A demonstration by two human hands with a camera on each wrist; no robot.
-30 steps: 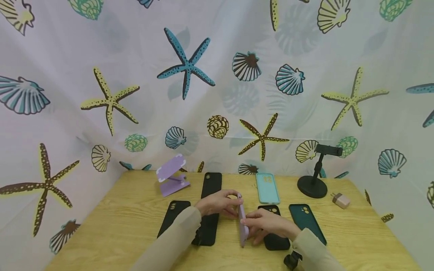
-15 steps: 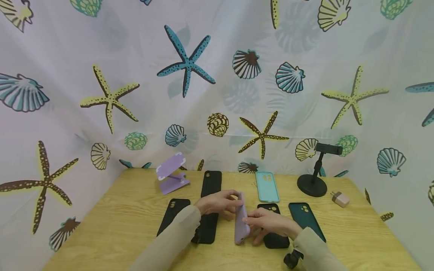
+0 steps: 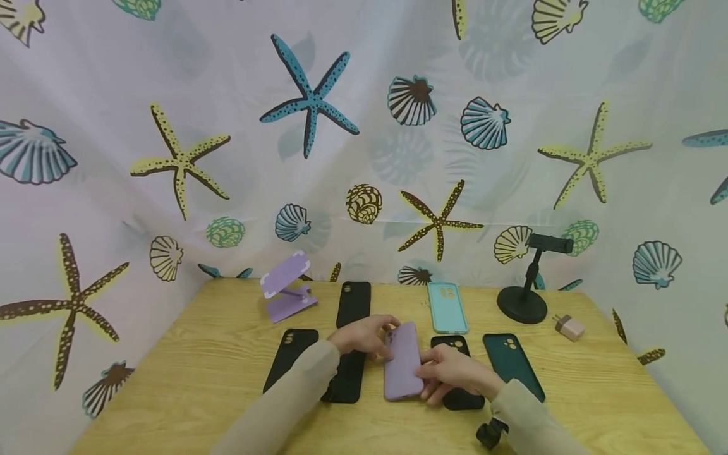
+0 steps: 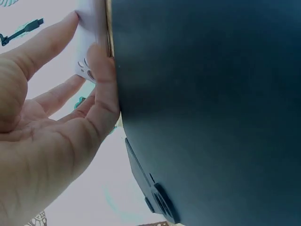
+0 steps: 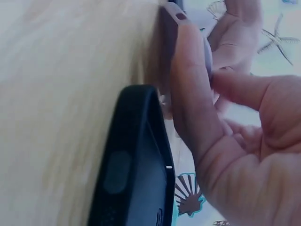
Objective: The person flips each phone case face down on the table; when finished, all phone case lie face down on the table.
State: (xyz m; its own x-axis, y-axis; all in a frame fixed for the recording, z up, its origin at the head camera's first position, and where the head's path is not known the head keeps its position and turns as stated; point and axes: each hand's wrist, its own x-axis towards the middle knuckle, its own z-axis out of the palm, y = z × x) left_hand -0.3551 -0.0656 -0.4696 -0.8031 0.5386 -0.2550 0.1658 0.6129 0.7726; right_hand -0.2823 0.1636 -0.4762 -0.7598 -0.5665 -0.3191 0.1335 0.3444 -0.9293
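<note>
From my head, one view looks forward and down across the table [image 3: 188, 379]. The two wrist views face my fingers [image 4: 104, 77] close up, both catching the lilac phone case [image 3: 402, 370].

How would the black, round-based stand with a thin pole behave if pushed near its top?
The stand might tip, since its wide bracket sits high on that thin pole. Its broad disc should resist small nudges, and would likelier slide than roll, lying flat on the wood-grained table.
</note>
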